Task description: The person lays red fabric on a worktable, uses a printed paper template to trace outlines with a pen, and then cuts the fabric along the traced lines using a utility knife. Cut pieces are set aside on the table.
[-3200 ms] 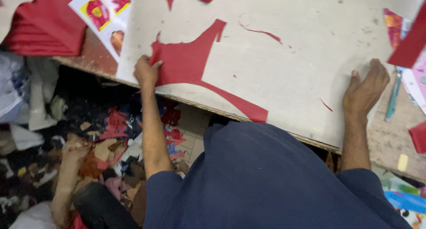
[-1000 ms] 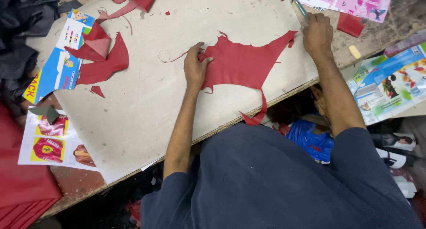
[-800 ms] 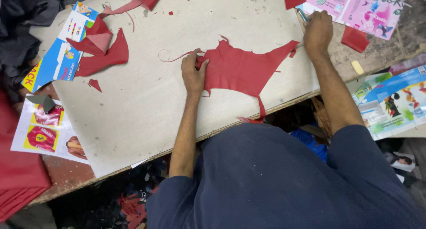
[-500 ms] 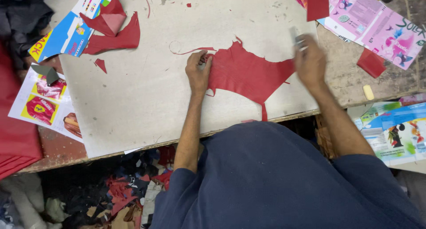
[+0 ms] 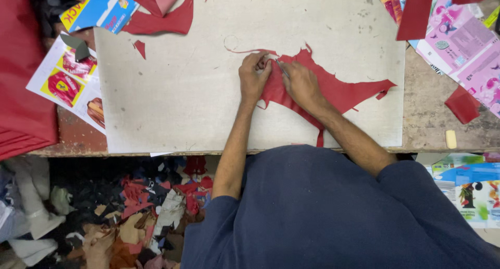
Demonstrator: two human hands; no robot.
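1. Red sheet material (image 5: 21,76), stacked in folds, lies at the far left, well left of the pale cutting board (image 5: 198,92) and hanging over the bench (image 5: 432,118) edge.
2. Printed leaflets (image 5: 70,84) lie just left of the board, partly tucked under its left edge.
3. Red offcuts (image 5: 161,14) sit on the board's upper left corner, with a blue printed card (image 5: 99,11) beside them.
4. Scraps in red, tan and white (image 5: 140,217) are heaped on the floor below the board's near edge.
5. Left hand (image 5: 253,76) rests near the board's middle, fingers curled and pressing down the left end of the red leather piece (image 5: 338,89).
6. Right hand (image 5: 301,84) lies just right of the left hand, on top of the same piece, clenched around a thin cutting tool (image 5: 282,68) whose tip meets the leather between the two hands.
7. That red leather piece spreads flat on the board's right half, its point reaching towards the board's right edge and a narrow tail running down to the near edge.
8. Pink printed sheets (image 5: 463,40) and a small red patch (image 5: 462,103) lie on the bench right of the board.
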